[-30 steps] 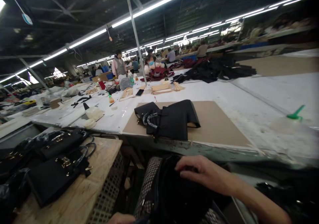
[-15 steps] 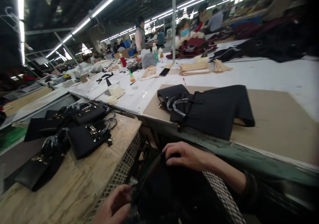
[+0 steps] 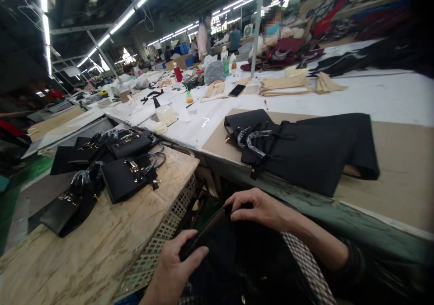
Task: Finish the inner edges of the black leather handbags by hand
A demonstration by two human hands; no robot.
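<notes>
On my lap rests a black bag, its dark surface showing few details. My right hand pinches its upper edge between thumb and fingers. Lower and to the left, my left hand grips the same edge, thumb on the near face and the fingers partly hidden behind. Beyond my hands, a black handbag piece with plastic-wrapped handles lies flat on a brown board. Several finished-looking black handbags with gold-coloured fittings sit on the wooden table to my left.
The worn wooden table stands over a perforated plastic crate. A long white worktable carries a phone, a glue bottle and tan pieces. A metal post rises from it. Other people work farther back.
My left hand has moved up and right from beside the bag and closed on its edge. My right hand keeps its pinch. The view has shifted slightly.
</notes>
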